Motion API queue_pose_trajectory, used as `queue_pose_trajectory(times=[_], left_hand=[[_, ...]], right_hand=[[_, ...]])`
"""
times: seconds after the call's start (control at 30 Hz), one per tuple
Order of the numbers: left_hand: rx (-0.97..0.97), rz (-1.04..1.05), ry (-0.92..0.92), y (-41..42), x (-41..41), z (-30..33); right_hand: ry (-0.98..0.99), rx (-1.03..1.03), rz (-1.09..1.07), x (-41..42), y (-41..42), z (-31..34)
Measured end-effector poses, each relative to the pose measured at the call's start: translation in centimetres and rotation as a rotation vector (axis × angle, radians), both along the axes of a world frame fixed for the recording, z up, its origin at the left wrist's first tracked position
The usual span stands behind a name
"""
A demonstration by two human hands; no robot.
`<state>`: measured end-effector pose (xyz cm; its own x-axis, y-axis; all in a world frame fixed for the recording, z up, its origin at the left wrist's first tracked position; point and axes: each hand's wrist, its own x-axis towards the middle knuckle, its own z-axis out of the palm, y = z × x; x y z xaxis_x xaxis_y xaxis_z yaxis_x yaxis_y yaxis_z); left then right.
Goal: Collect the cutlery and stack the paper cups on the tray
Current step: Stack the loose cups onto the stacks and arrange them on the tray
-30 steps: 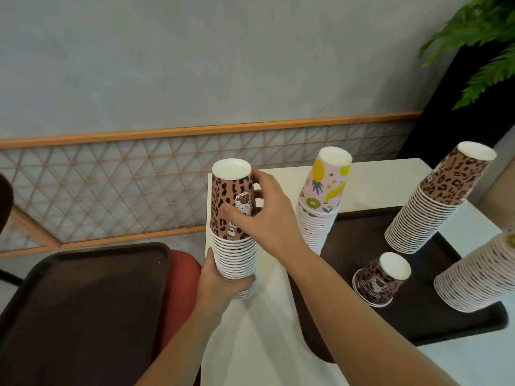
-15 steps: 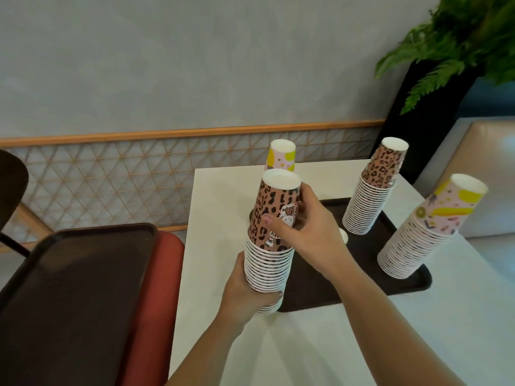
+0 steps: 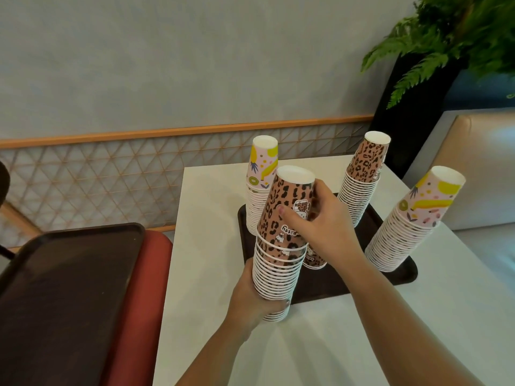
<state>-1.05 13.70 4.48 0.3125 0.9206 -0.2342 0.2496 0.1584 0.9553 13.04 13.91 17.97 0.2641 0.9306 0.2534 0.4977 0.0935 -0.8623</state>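
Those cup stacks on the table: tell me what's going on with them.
A person holds one leopard-print stack in both hands: the left hand grips its base, the right hand grips the top cup. It is at the near-left corner of the dark tray. Three more stacks and a single leopard cup stand on that tray. No cutlery is in view.

Leopard-print brown cups (image 3: 287, 218), pink fruit-print cups (image 3: 418, 213), dark brown tray (image 3: 390, 277), white counter (image 3: 334, 344), red seat (image 3: 133, 302).
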Motion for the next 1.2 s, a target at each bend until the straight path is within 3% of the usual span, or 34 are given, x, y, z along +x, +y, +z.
queue_pose_trajectory(times=[0.3, 0.47, 0.6, 0.73, 0.83, 1.0, 1.2], left_hand=[[0.003, 0.014, 0.031, 0.0, 0.7, -0.3], [-0.009, 0.043, 0.061, 0.4, 0.7, -0.8], [-0.016, 0.062, 0.063, 0.7, 0.7, -1.0], [-0.022, 0.080, 0.031, 0.9, 0.7, -1.2], [-0.021, 0.086, 0.006, 1.0, 0.9, -1.4], [-0.003, 0.076, -0.018, 1.0, 1.0, -1.6], [0.003, 0.063, -0.009, 1.0, 1.4, -1.2]], right_hand=[[0.119, 0.072, -0.064, 1.8, 0.9, 1.9], [0.445, 0.184, -0.104, 3.7, 1.8, 3.6], [0.672, 0.350, -0.264, 6.6, 2.1, 4.5], [0.595, 0.360, -0.433, 9.1, 2.8, 1.6], [0.331, 0.264, -0.526, 8.9, 2.7, -2.3], [0.062, 0.064, -0.454, 7.7, 2.6, -8.1], [0.057, -0.128, -0.319, 7.8, 2.9, -11.2]])
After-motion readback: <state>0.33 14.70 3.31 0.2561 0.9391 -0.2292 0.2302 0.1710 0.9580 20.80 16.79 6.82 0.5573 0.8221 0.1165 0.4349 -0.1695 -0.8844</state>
